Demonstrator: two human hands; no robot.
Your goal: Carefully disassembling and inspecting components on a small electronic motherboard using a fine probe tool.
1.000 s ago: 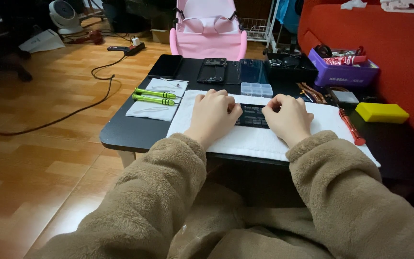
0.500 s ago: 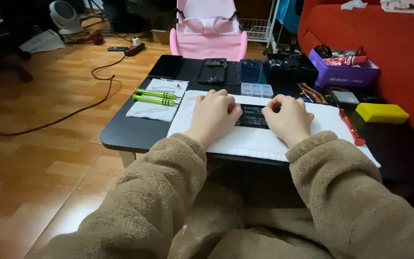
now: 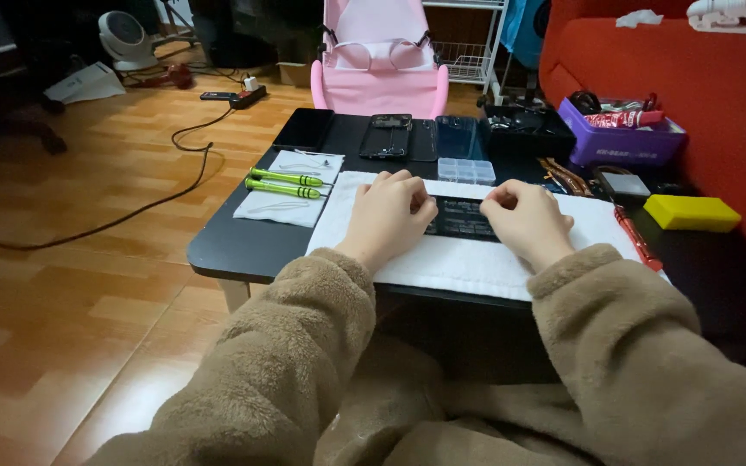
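A black phone-like slab (image 3: 462, 218) lies flat on a white mat (image 3: 451, 263) on the black low table (image 3: 235, 246). My left hand (image 3: 386, 216) rests on the slab's left end with curled fingers pinching its edge. At the right end my right hand (image 3: 524, 220) grips the same way. Only the slab's middle shows between the hands. Both arms wear fuzzy tan sleeves.
Two green screwdrivers (image 3: 285, 182) lie on a white cloth (image 3: 274, 207) to the left. Behind the mat are a clear parts box (image 3: 466, 170) and several dark phones (image 3: 388, 135). To the right are a purple bin (image 3: 622, 142), yellow block (image 3: 692, 212), red tool (image 3: 632, 237) and red sofa (image 3: 692, 69). A pink chair (image 3: 379, 69) stands behind the table.
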